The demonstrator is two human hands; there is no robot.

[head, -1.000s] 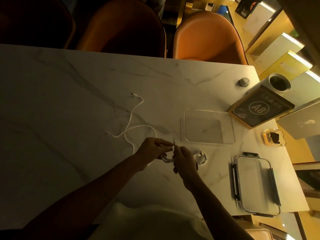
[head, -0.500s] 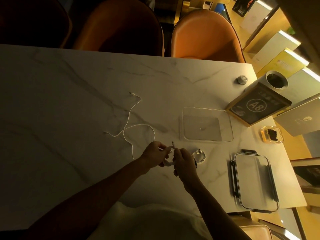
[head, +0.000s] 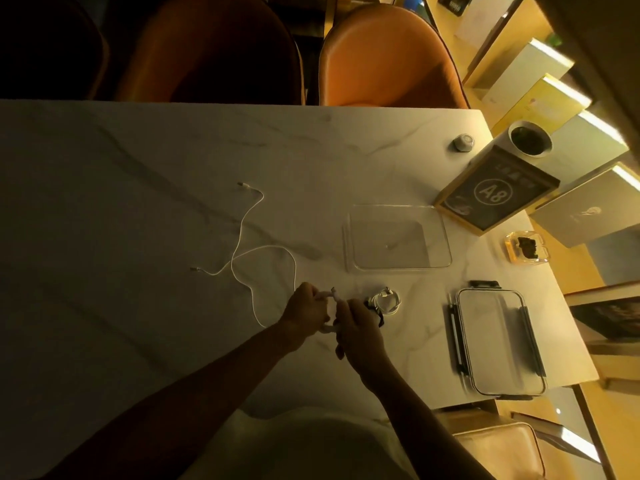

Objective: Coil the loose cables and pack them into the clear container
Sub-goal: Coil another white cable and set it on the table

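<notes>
A white cable [head: 328, 308], judged light, limp and springy, is pinched between the left hand [head: 306, 311] and right hand [head: 358, 332] just before the clear container [head: 398, 268]; best gripped at the coil's crossing

Marble-look table top [head: 138, 202], pale with grey veining, smooth, faint sheen. Clear container [head: 398, 237] of transparent plastic, glossy, rims catching light. Lid [head: 498, 337] of clear plastic with dark plastic clips along the edges. Loose cable [head: 242, 244], white, smooth plastic sheath, matt. Coiled cable [head: 384, 301], white, same smooth sheath. Chairs [head: 388, 60], orange upholstery, smooth, leather-like, soft sheen. Sign [head: 495, 192], wood-coloured frame round a matt dark face. Small dish [head: 526, 247], clear and glossy, glass or plastic not told apart.
</notes>
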